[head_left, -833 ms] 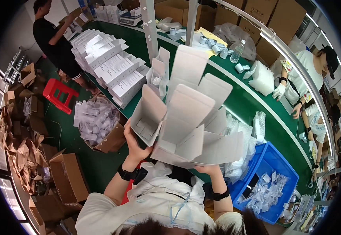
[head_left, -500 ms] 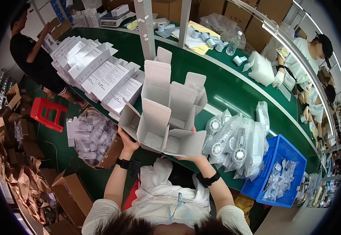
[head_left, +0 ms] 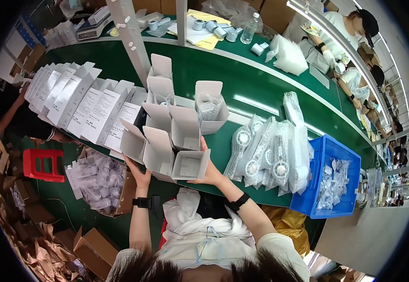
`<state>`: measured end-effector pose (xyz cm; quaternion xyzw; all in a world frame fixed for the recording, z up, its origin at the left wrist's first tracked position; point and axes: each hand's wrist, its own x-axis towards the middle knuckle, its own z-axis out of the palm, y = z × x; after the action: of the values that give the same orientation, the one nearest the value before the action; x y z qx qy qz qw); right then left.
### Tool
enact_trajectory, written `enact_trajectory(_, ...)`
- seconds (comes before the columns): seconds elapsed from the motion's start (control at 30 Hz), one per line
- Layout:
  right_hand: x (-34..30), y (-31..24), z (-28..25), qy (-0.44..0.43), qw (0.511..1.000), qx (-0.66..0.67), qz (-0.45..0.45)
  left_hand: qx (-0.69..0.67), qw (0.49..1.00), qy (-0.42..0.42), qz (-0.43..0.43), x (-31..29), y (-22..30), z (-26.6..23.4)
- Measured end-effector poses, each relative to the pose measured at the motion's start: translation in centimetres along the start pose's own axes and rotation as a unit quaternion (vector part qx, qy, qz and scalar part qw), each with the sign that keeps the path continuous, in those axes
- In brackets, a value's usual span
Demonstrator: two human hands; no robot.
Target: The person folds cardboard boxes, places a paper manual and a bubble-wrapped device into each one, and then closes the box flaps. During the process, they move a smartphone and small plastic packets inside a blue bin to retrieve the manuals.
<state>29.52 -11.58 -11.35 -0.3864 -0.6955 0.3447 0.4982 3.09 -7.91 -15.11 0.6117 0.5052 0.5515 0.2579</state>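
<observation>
A cluster of open-topped white cardboard boxes stands at the near edge of the green table, flaps raised. My left hand grips the cluster's lower left side, thumb up along the leftmost box. On the other side my right hand presses against the front right box, fingers partly hidden behind it. The front boxes look bare inside. Just behind stands another open box with bubble wrap in it. A further open box at the back holds something pale blue, mostly hidden.
Filled white boxes lean in rows at left. Bubble-wrapped devices lie at right, beside a blue bin of small bagged parts. A carton of clear plastic pieces and a red stool are at lower left. Co-workers stand around.
The view has turned, so the scene sits further left. My right hand has shifted up along the front right box's side, and the boxes are squeezed closer together. The bubble-wrap box now shows more clearly.
</observation>
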Motion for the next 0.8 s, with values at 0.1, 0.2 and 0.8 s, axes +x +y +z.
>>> enact_trajectory(0.1, -0.2, -0.4, -0.5, 0.003, 1.0, 0.006, 0.007, -0.022, 1.0, -0.003, 0.0, 0.1, 1.4, 0.1)
enact_trajectory(0.2, -0.6, -0.8, -0.7, -0.005, 0.999, 0.016, 0.039, 0.001, 1.0, 0.007, 0.0, -0.6, 3.0, 0.5)
enact_trajectory(0.8, -0.1, -7.1, -8.0, -0.08, 0.99, -0.113, 0.028, -0.431, 0.801, 0.19, -0.37, -1.4, 6.0, 5.8)
